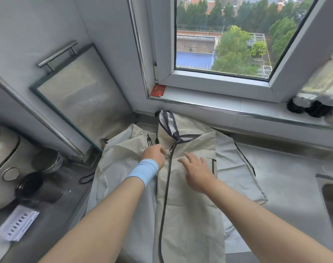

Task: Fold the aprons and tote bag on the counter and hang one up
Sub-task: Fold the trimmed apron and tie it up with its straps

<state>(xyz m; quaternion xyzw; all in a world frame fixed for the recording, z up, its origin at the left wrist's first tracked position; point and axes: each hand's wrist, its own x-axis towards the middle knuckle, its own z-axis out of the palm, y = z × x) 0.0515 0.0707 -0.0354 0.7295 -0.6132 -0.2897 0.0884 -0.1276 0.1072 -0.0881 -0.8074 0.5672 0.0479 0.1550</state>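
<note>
Counter (287, 168) holds cream apron (190, 215); left hand (155, 155) grips it; right hand (197, 172) rests flat.

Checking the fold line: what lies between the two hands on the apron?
In the head view, the dark trim of the apron runs between the left hand and right hand, over cream cloth; nothing else lies there.

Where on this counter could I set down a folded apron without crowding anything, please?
Best is the bare counter right of the spread aprons, running to the sink. The windowsill is also free between the red card and the black jars. The left end is crowded with the cooker, glass jar, black cup and paper packet.
</note>
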